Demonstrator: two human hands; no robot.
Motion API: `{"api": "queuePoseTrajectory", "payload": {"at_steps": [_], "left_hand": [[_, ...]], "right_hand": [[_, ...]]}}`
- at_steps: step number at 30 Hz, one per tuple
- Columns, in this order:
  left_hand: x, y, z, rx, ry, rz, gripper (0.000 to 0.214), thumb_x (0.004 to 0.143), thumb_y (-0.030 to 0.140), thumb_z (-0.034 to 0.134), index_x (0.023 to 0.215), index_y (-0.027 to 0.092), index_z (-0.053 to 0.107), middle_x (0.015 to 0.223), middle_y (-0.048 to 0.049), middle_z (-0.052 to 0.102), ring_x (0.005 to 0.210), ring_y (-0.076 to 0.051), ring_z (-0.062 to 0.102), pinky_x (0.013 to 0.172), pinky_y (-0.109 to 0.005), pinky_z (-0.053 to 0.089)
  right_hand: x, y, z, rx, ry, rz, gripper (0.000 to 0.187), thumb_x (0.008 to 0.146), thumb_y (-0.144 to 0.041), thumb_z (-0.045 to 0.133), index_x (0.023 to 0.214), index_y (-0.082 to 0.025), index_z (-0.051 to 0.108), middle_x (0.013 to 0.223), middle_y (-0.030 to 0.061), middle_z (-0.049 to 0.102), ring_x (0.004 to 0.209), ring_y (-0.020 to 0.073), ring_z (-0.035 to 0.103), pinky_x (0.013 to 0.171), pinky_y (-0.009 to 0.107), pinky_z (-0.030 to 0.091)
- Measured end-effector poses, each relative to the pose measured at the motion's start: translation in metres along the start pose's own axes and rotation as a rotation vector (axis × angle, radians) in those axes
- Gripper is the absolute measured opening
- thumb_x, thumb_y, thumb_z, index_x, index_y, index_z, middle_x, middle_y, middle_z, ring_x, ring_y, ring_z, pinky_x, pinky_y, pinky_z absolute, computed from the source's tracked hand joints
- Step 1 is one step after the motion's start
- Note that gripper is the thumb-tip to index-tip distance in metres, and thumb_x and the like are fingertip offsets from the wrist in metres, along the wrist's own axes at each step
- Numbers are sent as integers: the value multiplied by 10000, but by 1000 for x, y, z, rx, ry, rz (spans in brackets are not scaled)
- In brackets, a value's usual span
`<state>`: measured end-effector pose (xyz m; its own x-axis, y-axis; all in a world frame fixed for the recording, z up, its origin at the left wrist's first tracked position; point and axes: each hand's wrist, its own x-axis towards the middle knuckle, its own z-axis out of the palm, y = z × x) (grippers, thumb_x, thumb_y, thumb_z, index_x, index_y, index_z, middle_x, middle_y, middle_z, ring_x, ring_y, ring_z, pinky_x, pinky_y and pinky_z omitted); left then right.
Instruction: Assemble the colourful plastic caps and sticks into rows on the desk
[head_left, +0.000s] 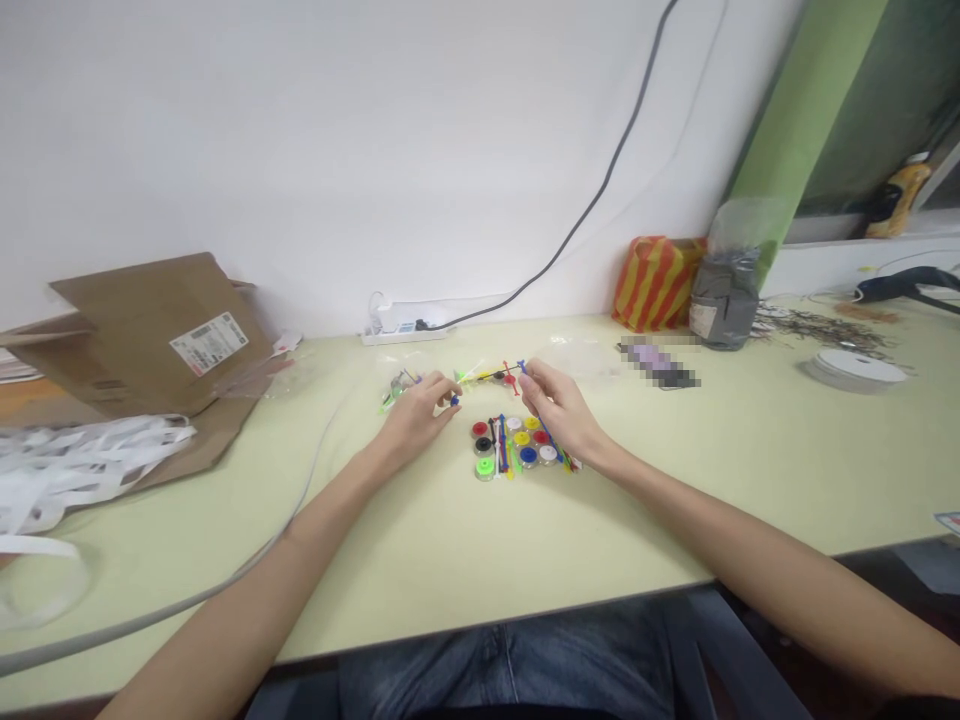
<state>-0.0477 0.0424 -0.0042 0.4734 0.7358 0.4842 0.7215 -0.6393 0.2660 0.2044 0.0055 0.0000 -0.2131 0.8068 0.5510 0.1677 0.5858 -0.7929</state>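
pale green tabletop (420, 590) is bearing coloured discs (514, 445) just below both hands; the left hand (416, 420) is pinching a blue bead (454, 399) between its fingers, the right hand (562, 410) gripping a thin dark rod (499, 374), holding both clear of the discs.

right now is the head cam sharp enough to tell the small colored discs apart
Head view: the colored discs separate by color, but fine detail is soft; lighting is even, with faint shadow under the right hand; the wide lens bows the table edge; a pixelated patch sits beyond that hand.
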Motion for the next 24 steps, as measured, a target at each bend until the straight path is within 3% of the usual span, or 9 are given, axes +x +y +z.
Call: {"api": "queuePoseTrajectory", "payload": {"at_steps": [7,11,13,17,24], "left_hand": [[-1,2,0,35,-143,-83,253,966,433,508,1009,221,640,818,-9,684,745,-191,610,746,-325,433],[0,2,-2,109,-181,92,210,947,395,553,983,218,659,1044,-69,656,959,-233,598,831,-351,427],[1,1,-2,146,-186,137,187,938,369,566,962,214,669,1054,-82,630,985,-241,580,835,-355,421],[1,4,-1,103,-246,89,176,943,317,521,962,204,656,931,-57,631,866,-207,589,771,-324,427],[-3,15,-5,-11,-295,66,94,826,244,575,890,204,632,781,-5,603,696,-153,541,652,-269,398]], "right_hand": [[0,-2,-1,-131,23,-30,301,1012,-361,411,752,-221,356,663,-47,374,596,114,348,569,263,273],[0,-1,-1,-222,61,-24,301,1005,-346,417,742,-221,338,647,-49,362,584,116,349,567,267,263],[-1,1,-1,-260,77,-17,305,1005,-345,415,739,-223,326,632,-52,347,569,117,341,564,270,256],[-2,2,-1,-307,91,-5,308,1006,-347,406,737,-225,317,612,-53,345,547,121,338,557,275,243],[-2,-2,0,-363,92,16,318,990,-332,414,707,-222,319,578,-55,336,520,120,318,549,277,228]]}}
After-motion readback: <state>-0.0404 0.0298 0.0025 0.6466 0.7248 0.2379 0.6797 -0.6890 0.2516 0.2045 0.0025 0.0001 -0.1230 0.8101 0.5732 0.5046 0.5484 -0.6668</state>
